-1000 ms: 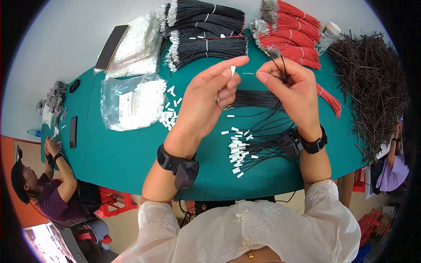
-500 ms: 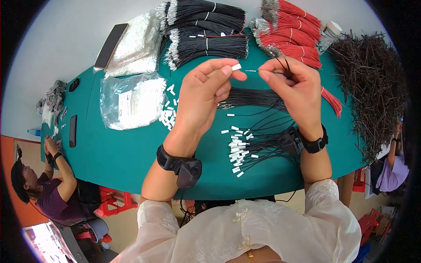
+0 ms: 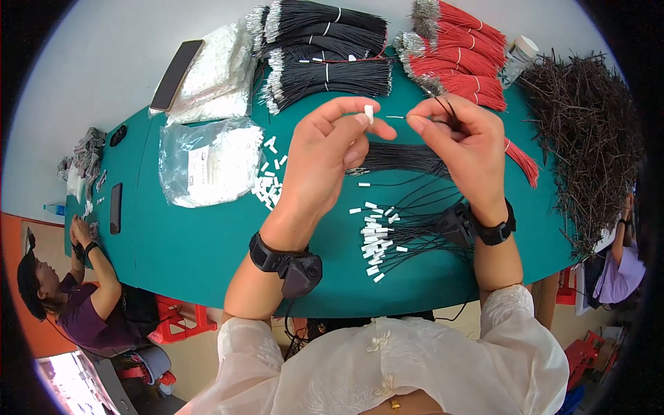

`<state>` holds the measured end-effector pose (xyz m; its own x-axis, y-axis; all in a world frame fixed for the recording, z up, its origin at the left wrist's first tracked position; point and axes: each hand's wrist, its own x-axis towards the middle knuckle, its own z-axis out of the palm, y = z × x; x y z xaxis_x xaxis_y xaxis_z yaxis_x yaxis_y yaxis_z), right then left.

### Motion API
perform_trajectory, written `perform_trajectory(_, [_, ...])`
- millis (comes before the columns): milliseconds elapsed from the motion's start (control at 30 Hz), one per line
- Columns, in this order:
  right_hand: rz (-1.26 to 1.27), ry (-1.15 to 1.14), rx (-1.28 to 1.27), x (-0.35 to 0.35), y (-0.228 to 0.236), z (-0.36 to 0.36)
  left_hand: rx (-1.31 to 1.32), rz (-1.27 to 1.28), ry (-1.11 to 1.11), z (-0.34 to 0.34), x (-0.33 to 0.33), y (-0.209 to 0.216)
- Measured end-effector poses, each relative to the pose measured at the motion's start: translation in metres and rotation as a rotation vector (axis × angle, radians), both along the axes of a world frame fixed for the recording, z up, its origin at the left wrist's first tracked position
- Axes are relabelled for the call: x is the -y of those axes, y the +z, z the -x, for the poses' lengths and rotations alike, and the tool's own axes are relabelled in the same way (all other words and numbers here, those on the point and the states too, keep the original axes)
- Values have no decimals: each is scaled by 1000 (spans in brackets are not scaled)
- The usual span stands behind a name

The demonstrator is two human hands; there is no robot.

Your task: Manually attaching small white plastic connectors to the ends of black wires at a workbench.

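Note:
Between the thumb and forefinger of my left hand (image 3: 319,153) is a small white plastic connector housing (image 3: 369,113), now nearly upright. My right hand (image 3: 474,138) pinches a black wire (image 3: 453,109), whose bare metal terminal (image 3: 395,117) points left toward the housing. A small gap separates the two. Beneath my hands lies a bundle of loose black wires (image 3: 404,158). Nearer to me, black wires with white housings (image 3: 375,242) on their ends are fanned out below my right wrist. Loose white housings (image 3: 266,188) spill beside my left wrist from a clear plastic bag (image 3: 176,162).
Tied black wire bundles (image 3: 332,75) and red wire bundles (image 3: 460,52) line the back of the green table (image 3: 187,238). A dark wire heap (image 3: 584,138) fills the right side. Phones (image 3: 176,75) and filled bags (image 3: 221,62) lie left. One person (image 3: 86,304) sits left, another (image 3: 619,270) right.
The white housing has turned from a slant to nearly upright in my left fingers, and my left hand has shifted slightly right. My right hand has barely moved.

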<state>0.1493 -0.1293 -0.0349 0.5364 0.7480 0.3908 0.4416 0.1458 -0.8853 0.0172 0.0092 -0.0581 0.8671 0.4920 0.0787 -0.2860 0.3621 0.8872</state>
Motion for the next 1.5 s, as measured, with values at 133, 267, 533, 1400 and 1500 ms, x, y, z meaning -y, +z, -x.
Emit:
perform_trajectory(133, [5, -7, 7, 0, -1, -1, -24, -21, 16, 0, 2, 4])
perform_trajectory(267, [26, -12, 27, 0, -2, -2, 0, 33, 56, -3, 3, 1])
perform_trajectory(533, [56, 0, -6, -1, -2, 1, 64, 178, -33, -2, -1, -4])
perform_trajectory(1400, [-25, -21, -41, -2, 1, 4, 12, 96, 95, -3, 3, -3])
perform_trajectory(1500, [-4, -31, -24, -1, 1, 4, 16, 78, 102, -3, 3, -4])
